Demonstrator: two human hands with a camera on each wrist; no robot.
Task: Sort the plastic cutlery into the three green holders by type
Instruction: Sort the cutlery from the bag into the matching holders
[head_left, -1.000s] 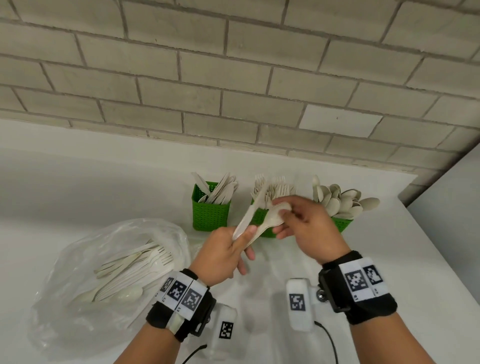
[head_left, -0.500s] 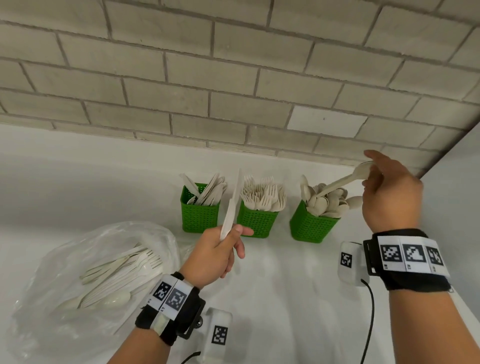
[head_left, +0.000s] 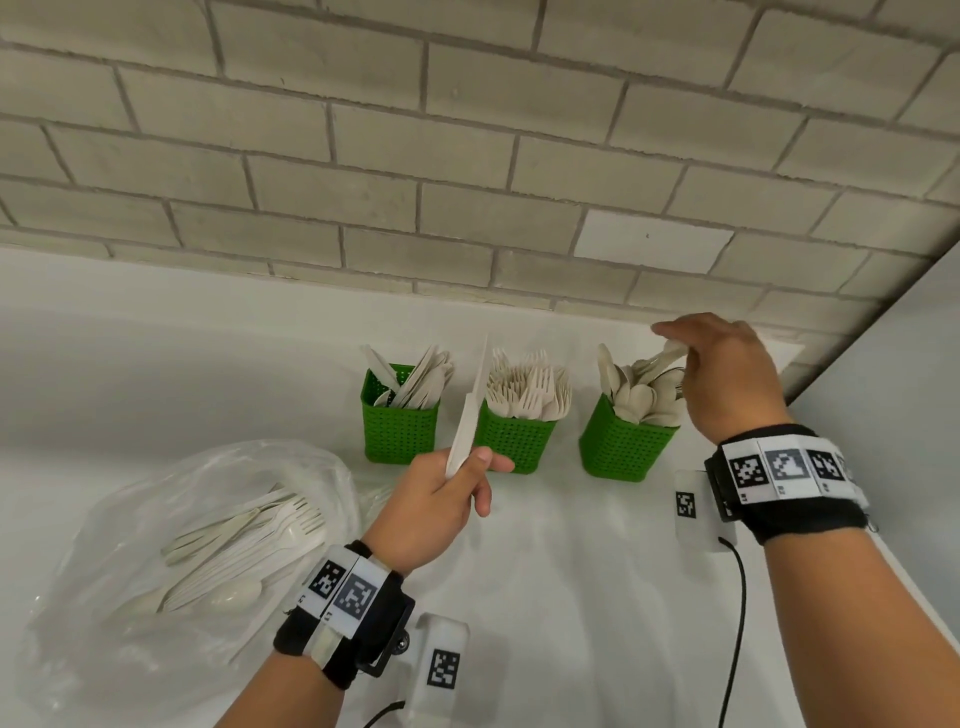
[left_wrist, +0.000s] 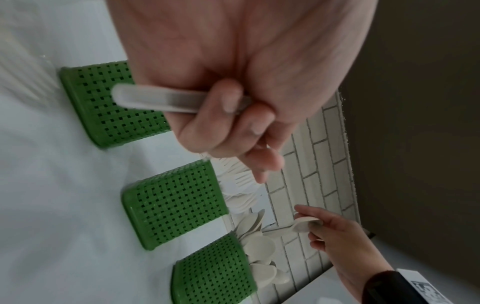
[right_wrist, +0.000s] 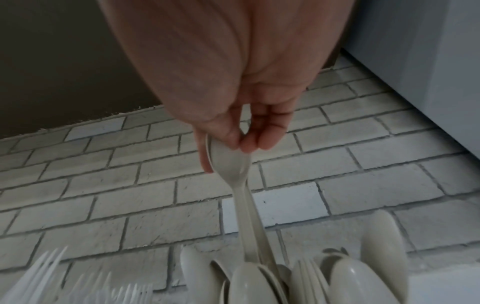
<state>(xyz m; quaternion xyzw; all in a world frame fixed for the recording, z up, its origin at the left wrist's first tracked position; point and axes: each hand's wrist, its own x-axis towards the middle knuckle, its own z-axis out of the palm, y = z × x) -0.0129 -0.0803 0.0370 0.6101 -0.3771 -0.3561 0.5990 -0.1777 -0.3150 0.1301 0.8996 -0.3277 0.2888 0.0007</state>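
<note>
Three green holders stand in a row by the wall: the left holder (head_left: 399, 428) with knives, the middle holder (head_left: 514, 439) with forks, the right holder (head_left: 621, 449) with spoons. My left hand (head_left: 441, 499) grips a white plastic knife (head_left: 467, 410) by the handle, blade up, in front of the gap between the left and middle holders. My right hand (head_left: 727, 374) hovers over the right holder and pinches a beige spoon (right_wrist: 228, 160) by its bowl, handle pointing down among the spoons. The knife handle (left_wrist: 155, 101) shows in my left fist.
A clear plastic bag (head_left: 171, 540) with several loose forks, knives and a spoon lies at the front left on the white table (head_left: 571, 597). The brick wall (head_left: 467, 182) stands close behind the holders. A grey panel (head_left: 914, 415) borders the right side.
My right hand carried the spoon from the middle over to the right holder and has lowered it, handle first, into the spoons. My left hand keeps the knife upright, nearly still.
</note>
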